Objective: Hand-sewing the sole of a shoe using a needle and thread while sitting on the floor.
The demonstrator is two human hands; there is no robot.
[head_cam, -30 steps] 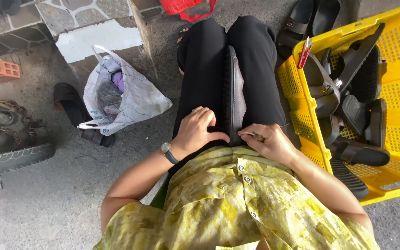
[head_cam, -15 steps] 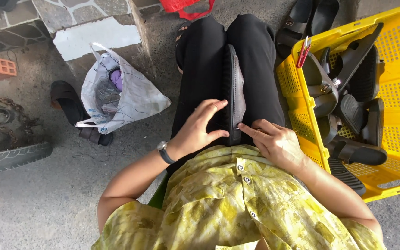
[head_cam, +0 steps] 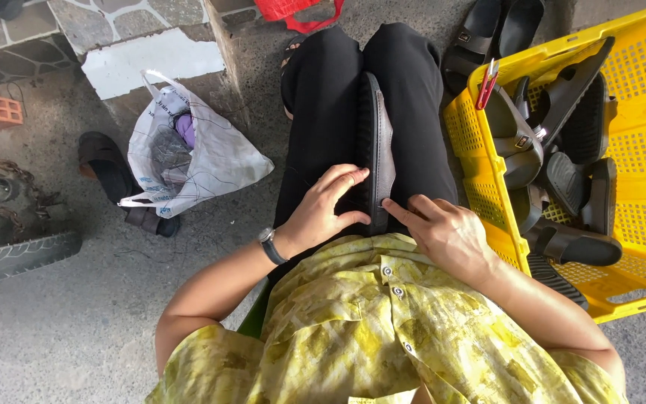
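A dark grey shoe sole (head_cam: 377,142) stands on edge between my knees, running away from me along my black trousers. My left hand (head_cam: 324,209) grips its near end, thumb and fingers around the left side. On the right side of that same end, my right hand (head_cam: 445,233) presses with the index finger stretched against the sole's edge. I wear a wristwatch (head_cam: 268,245) on the left wrist and a yellow-green patterned shirt.
A yellow plastic crate (head_cam: 480,176) at my right holds several black sandals and soles, with a red clip (head_cam: 486,84) on its rim. A white plastic bag (head_cam: 188,153) and a dark sandal (head_cam: 110,176) lie on the concrete to the left. A tyre and chain are at far left.
My left hand has slid a little further onto the sole's near end, and my right index finger has straightened against its edge. The sole stays between my knees.
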